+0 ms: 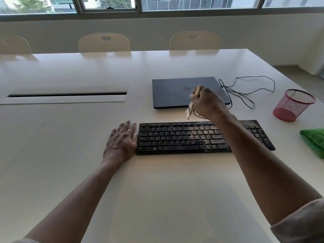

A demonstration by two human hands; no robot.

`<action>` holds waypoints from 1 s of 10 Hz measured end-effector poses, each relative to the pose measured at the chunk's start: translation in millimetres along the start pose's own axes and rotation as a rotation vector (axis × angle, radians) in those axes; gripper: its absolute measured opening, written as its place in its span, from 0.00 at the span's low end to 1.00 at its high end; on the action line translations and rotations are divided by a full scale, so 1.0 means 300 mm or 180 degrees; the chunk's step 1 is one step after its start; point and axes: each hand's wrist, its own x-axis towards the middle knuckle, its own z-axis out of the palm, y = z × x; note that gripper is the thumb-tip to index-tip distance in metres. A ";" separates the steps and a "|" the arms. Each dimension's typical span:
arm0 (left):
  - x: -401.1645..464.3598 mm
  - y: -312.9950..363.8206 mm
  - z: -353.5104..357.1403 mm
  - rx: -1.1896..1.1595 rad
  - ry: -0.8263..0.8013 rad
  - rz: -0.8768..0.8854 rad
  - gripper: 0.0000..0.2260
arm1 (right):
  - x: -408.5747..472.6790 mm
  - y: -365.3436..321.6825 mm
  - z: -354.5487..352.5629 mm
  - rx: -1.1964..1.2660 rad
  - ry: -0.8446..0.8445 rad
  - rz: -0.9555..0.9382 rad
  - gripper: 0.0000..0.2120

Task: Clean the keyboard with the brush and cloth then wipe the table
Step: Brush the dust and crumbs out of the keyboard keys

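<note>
Black keyboard (201, 137) between hands, left hand (121, 141) flat beside it, right hand (208, 103) gripping brush (191, 104) above

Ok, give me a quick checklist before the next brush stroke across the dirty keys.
1. Brush in hand: ok, the right hand grips its wooden handle, bristles pointing down.
2. Keyboard steadied: ok, the left hand lies flat against its left end.
3. Debris located: ok, crumbs cover the middle and right keys; the left keys look clean.
4. Bristles on the keys: not ok, they hang above the back edge.
5. Laptop safe from swept debris: cannot tell; it is closed but sits just behind the keyboard.
6. Cloth ready: ok, the green cloth lies at the right of the table.
</note>
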 end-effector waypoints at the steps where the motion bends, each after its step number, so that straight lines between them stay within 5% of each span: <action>1: 0.001 0.001 0.000 -0.0011 0.0003 0.0003 0.25 | -0.009 0.001 0.007 0.0017 -0.0250 -0.0030 0.11; 2: 0.003 -0.002 0.004 -0.0004 0.0013 -0.0001 0.25 | -0.006 -0.003 -0.027 -0.0007 -0.0576 0.0205 0.15; 4: 0.002 -0.002 0.005 -0.0029 0.0022 -0.0021 0.24 | 0.003 -0.036 -0.027 -0.0124 -0.0179 -0.0045 0.12; 6: 0.004 0.002 0.003 -0.0039 0.0004 -0.0038 0.24 | -0.007 -0.019 -0.027 -0.0082 -0.0714 0.0256 0.16; 8: 0.002 0.002 0.001 -0.0028 -0.0006 -0.0044 0.24 | -0.033 -0.034 -0.027 0.0030 -0.0281 -0.0016 0.14; 10: 0.002 0.002 0.001 -0.0012 -0.0017 -0.0018 0.24 | -0.070 -0.016 -0.031 -0.0169 -0.0836 0.0192 0.16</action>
